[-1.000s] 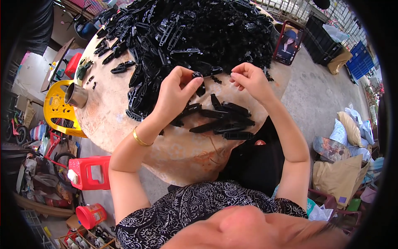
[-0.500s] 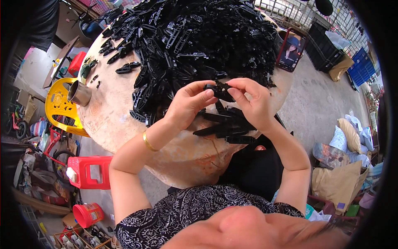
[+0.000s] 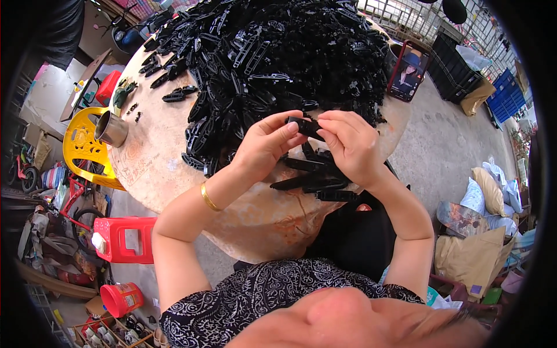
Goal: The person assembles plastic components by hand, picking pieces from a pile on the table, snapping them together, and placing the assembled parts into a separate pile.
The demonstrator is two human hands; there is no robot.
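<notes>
Between both hands, just above the near part of the round table (image 3: 154, 168), is a small black plastic part (image 3: 306, 127). My left hand (image 3: 268, 139) pinches its left end between thumb and fingers. The fingers of my right hand (image 3: 350, 142) are closed at its right end, covering much of it. Behind the hands rises a big heap of black plastic parts (image 3: 249, 64), long pointed pieces mostly at the left and smaller ones at the right. Below my fingers lie several long black pieces (image 3: 313, 174) in a small group.
A phone (image 3: 408, 69) stands upright at the table's right edge. On the left are a metal cup (image 3: 111, 130), a yellow plastic chair (image 3: 87, 142), a red stool (image 3: 125, 239) and a red bucket (image 3: 122, 298). Sacks and a cardboard piece (image 3: 470, 258) lie at the right.
The black part has turned slightly between my fingers. My right-hand fingers have curled in closer around its end; my left hand stays nearly still.
</notes>
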